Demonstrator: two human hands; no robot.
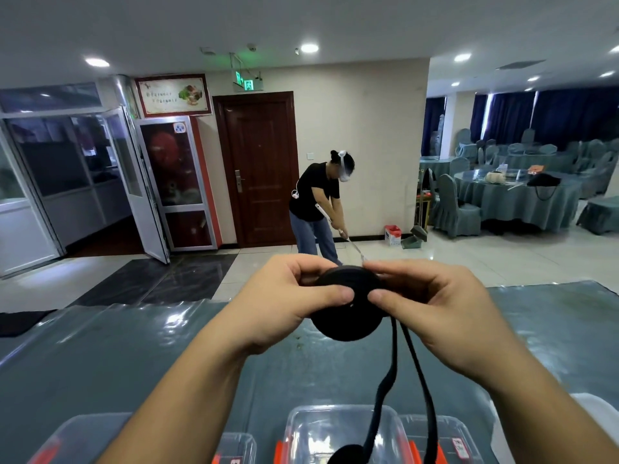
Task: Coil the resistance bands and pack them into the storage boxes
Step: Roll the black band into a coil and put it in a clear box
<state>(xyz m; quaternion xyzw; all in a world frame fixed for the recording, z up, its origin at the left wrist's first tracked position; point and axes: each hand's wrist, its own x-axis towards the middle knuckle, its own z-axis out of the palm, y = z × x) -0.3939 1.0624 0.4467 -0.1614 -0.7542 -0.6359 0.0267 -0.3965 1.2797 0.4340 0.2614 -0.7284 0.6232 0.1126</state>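
A black resistance band (348, 316) is wound into a thick round coil that I hold up above the table. My left hand (284, 303) grips the coil from the left, thumb across its face. My right hand (432, 306) pinches it from the right, thumb on the face and fingers behind. Two loose strands of the band (402, 380) hang down from the coil toward a clear storage box (341, 426) with orange latches at the bottom edge. A dark coiled mass (348, 455) lies inside that box.
More clear storage boxes (83, 437) (449, 437) stand left and right of the middle one on the table (134, 346), which has a shiny grey-green cover. A person (318, 209) with a long-handled tool stands beyond the table's far edge. Round tables and chairs (516, 195) fill the back right.
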